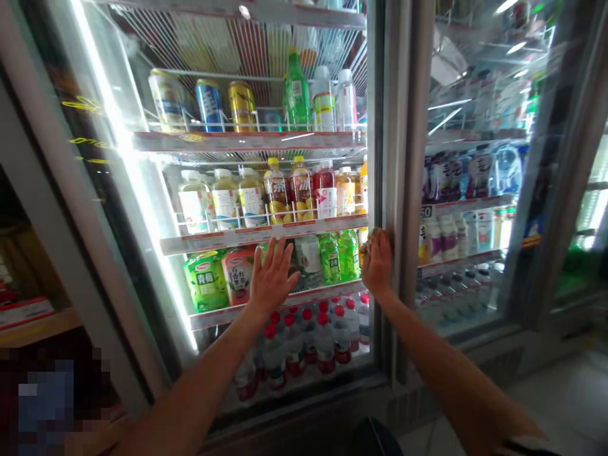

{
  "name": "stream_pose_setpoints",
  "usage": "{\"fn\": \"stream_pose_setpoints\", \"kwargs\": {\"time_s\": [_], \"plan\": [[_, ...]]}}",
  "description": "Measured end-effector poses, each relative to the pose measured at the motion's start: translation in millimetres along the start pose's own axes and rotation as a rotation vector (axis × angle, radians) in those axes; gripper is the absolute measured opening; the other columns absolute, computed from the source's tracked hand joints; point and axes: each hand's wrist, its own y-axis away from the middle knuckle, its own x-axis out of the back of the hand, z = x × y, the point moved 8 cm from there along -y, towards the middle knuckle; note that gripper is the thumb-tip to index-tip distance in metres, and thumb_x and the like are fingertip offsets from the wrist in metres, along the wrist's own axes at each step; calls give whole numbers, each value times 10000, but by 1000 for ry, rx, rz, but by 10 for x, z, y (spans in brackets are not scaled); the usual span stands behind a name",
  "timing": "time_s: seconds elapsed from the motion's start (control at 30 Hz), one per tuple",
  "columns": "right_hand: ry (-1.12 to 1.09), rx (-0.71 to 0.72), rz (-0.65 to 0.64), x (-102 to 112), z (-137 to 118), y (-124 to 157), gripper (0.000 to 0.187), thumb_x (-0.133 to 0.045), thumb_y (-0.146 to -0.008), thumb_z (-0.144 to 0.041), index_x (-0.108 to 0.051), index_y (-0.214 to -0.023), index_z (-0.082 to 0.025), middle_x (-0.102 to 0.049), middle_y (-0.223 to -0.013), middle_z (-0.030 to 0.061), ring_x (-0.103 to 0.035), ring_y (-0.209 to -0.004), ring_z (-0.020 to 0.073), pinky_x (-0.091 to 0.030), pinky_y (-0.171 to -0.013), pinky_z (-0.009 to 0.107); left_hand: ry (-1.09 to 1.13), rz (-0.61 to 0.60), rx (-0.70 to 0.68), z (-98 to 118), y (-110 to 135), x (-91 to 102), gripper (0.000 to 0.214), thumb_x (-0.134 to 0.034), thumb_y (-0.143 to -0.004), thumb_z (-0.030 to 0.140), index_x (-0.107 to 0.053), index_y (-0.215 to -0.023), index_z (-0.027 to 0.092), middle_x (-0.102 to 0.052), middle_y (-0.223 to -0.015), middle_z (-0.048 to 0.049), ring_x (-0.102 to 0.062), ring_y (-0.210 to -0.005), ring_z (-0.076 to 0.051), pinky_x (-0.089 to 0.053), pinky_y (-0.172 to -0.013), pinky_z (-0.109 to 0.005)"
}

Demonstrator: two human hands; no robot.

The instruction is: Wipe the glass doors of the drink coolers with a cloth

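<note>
Noted a lit strip (pixel 124 149) slanting down the left edge of the glass refrigerator door (pixel 394 158). Behind the door's lower left, found a green-labelled bottle (pixel 205 278) beside a red-labelled bottle (pixel 237 272). In front of the door's lower middle, observed the left hand (pixel 270 278) spread open, palm toward the door; could not tell whether touching. Behind the door's middle, counted two yellow-capped bottles (pixel 287 196); behind its bottom, logged red-capped bottles (pixel 325 342). At the door's right edge, saw the right hand (pixel 379 269) closed over an apparent crumpled cloth (pixel 365 247), bunched beneath the grip and showing at its upper left.
</note>
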Motion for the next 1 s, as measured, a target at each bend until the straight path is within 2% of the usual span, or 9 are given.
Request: {"fn": "stream_pose_setpoints", "kwargs": {"time_s": [0.13, 0.3, 0.4, 0.57, 0.63, 0.73, 0.8, 0.87, 1.0], "plan": [[43, 38, -51, 89, 19, 431, 564, -336, -909, -188, -176, -1450, -195, -315, -1458, 152, -262, -1359, 269, -359, -1032, 539, -27, 17, 26, -151, -52, 102, 625, -491, -850, 397, -307, -1396, 157, -291, -1466, -137, -152, -1393, -247, -76, -1135, -469], [27, -45, 45, -50, -33, -322, 521, -329, -904, -207, -278, -1417, -136, -388, -1407, 175, -279, -1350, 273, -322, -1047, 545, -75, 77, 115, -447, -195, 233, 593, -454, -868, 406, -323, -1387, 153, -275, -1475, -133, -168, -1391, -252, -88, -1130, -472], [18, -57, 61, -197, -428, -699, 515, -302, -891, -182, -314, -1400, -105, -362, -1423, 183, -234, -1369, 280, -267, -1068, 552, -63, 82, 134, -523, -241, 242, 616, -439, -871, 406, -269, -1414, 171, -239, -1489, -123, -146, -1396, -250, -84, -1127, -481], [-6, 418, -205, -401, -1282, -475, 520, -369, -871, -183, -345, -1390, -211, -407, -1419, 80, -240, -1375, 212, -170, -1129, 464, -76, 82, 132, -595, -212, 283, 622, -434, -873, 395, -238, -1427, 186, -259, -1481, -115, -178, -1389, -249, -80, -1125, -486], [15, 384, -178, -342, -1134, -525, 513, -367, -871, -186, -354, -1383, -213, -423, -1406, 88, -285, -1355, 221, -185, -1113, 487, -100, 96, 139, -695, -168, 347, 627, -434, -875, 410, -238, -1427, 184, -271, -1476, -118, -188, -1386, -255, -83, -1123, -488], [47, 4, 21, -185, -568, -883, 514, -333, -873, -210, -352, -1382, -145, -395, -1405, 172, -308, -1332, 297, -231, -1046, 586, -129, 128, 151, -880, -77, 455, 634, -429, -880, 415, -218, -1433, 191, -280, -1470, -123, -200, -1382, -257, -97, -1120, -492], [26, -145, 123, -149, -440, -1057, 525, -325, -873, -223, -339, -1388, -125, -371, -1411, 199, -295, -1332, 325, -244, -1021, 613, -138, 140, 154, -964, -21, 499, 638, -429, -881, 406, -201, -1438, 195, -291, -1465, -124, -212, -1378, -256, -108, -1119, -492], [-9, -78, 118, -213, -682, -1123, 525, -321, -879, -222, -325, -1398, -148, -372, -1416, 178, -285, -1342, 304, -252, -1034, 584, -142, 140, 155, -997, 12, 512, 647, -438, -877, 401, -198, -1439, 190, -302, -1460, -128, -223, -1375, -258, -119, -1116, -492], [-24, 338, -88, -447, -1531, -886, 502, -337, -887, -202, -346, -1390, -196, -412, -1410, 114, -250, -1370, 233, -222, -1093, 489, -153, 127, 170, -1012, 24, 528, 636, -439, -876, 386, -217, -1433, 172, -320, -1450, -136, -244, -1367, -268, -150, -1104, -502]]}}
